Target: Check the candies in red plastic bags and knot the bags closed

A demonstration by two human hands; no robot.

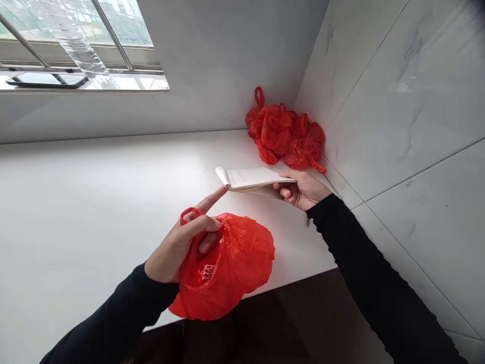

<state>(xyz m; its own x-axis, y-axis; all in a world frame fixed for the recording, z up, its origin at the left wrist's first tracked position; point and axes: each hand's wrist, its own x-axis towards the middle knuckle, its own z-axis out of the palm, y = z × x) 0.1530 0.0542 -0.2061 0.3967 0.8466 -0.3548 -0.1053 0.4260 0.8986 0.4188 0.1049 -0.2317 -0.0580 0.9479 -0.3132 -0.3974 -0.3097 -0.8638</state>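
My left hand (178, 242) grips a red plastic bag (242, 253) by its handle and rim, with the thumb pressed on the film. A small packet with printed characters (208, 272) shows in the bag's mouth; the rest of the contents is hidden. The left index finger stretches out to the spine end of a notepad (257, 177). My right hand (303, 189) pinches the notepad's other end, thumb on top and fingers below. One leaf is curled back at the bound end, and faint print shows on the top page.
Several crumpled red plastic bags (280, 134) lie in the corner of the white table (94, 217). A clear water bottle (87, 58) and a phone (47, 80) sit on the windowsill at upper left. A marbled tile wall (409, 111) bounds the right side.
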